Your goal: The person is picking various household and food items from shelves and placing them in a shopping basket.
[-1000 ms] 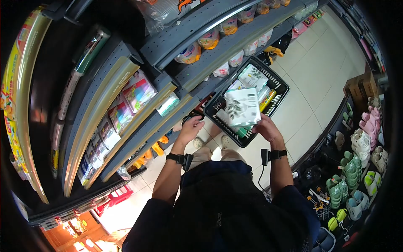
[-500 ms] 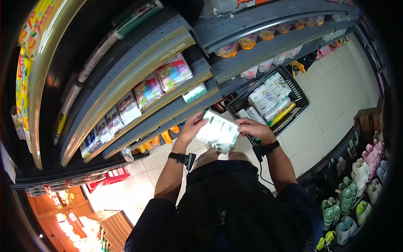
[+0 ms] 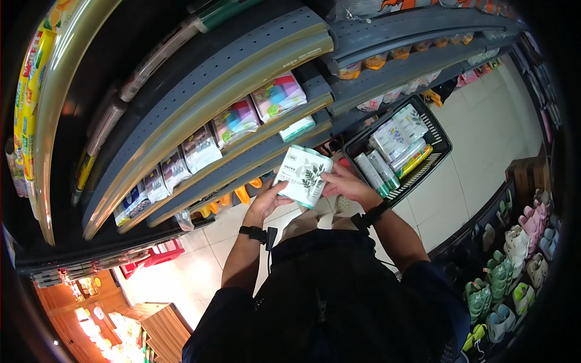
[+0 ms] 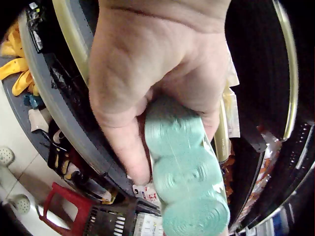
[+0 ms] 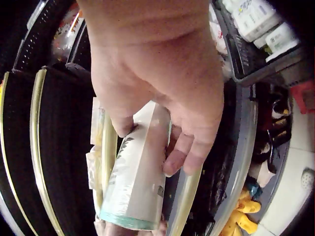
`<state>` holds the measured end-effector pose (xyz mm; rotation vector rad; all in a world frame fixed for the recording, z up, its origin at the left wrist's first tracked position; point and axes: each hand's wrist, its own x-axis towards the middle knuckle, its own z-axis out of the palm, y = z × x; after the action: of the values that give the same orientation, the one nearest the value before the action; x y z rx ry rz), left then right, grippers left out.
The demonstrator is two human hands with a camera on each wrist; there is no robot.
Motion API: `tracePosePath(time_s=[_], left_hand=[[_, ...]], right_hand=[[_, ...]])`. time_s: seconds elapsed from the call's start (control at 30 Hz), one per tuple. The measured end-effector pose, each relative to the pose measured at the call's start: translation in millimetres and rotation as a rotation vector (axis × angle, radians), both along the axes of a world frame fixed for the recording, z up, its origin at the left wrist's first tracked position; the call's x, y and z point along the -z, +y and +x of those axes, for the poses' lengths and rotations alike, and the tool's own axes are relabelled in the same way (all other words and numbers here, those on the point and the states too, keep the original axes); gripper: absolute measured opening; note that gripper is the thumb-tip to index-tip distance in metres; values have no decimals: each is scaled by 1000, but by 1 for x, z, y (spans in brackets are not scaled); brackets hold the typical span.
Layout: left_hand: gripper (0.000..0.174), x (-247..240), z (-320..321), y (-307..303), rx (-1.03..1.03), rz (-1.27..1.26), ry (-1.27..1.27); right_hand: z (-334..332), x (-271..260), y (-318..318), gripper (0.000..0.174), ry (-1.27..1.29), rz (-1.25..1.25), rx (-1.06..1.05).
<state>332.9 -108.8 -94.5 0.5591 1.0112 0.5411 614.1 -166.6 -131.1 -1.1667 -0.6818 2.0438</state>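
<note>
Both hands hold a white-wrapped pack of pale green bag rolls (image 3: 304, 175) in front of the body, printed with dark leaves. The left hand (image 3: 267, 201) grips its left side, thumb on the printed face. On the opposite side, the right hand (image 3: 350, 184) holds its edge. Three green roll ends of the pack (image 4: 184, 167) face the left wrist camera, below the left hand (image 4: 157, 73). In the right wrist view, the right hand's (image 5: 157, 83) thumb and fingers straddle the white wrapper (image 5: 140, 172).
A black shopping basket (image 3: 440, 128) stands right of the hands, with several white packs (image 3: 392, 142) and a yellow one (image 3: 417, 157) inside. Grey shelves with wrapped goods (image 3: 236, 124) run along the left. Racks of slippers (image 3: 499, 278) line the right side of the tiled floor (image 3: 454, 199).
The right hand has lifted the pack from over the basket toward the body, and the left hand has taken hold too. Since half a second ago the pack has turned and risen slightly.
</note>
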Motion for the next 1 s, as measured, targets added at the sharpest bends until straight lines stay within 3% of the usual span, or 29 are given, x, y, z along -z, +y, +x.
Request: tracePosePath(time_s=[0.07,0.13,0.37,0.57,0.67,0.73,0.8,1.0], left_hand=[[60,6,-12,6,253,-149,65],[54,16,-19,3,278,-89,71],[39,55,-58,57,-260,-43,-6],[42,88,-81,131,-343,-57,139],[47,111,-82,157,-269,-41,135],[51,115,-79,162,-272,0,156],[50,93,-67,158,-264,-68,352],[47,136,-97,184,-180,-38,526]], right_hand=[[-14,-4,11,56,3,41,102],[-25,-9,16,59,-54,46,107],[-53,-27,22,61,-276,93,82],[-35,-3,-30,54,-391,21,268],[-21,17,-64,55,-497,-54,278],[-18,24,-86,55,-551,-124,342],[-18,28,-106,55,-557,-182,386],[-26,33,-132,53,-521,-304,469]])
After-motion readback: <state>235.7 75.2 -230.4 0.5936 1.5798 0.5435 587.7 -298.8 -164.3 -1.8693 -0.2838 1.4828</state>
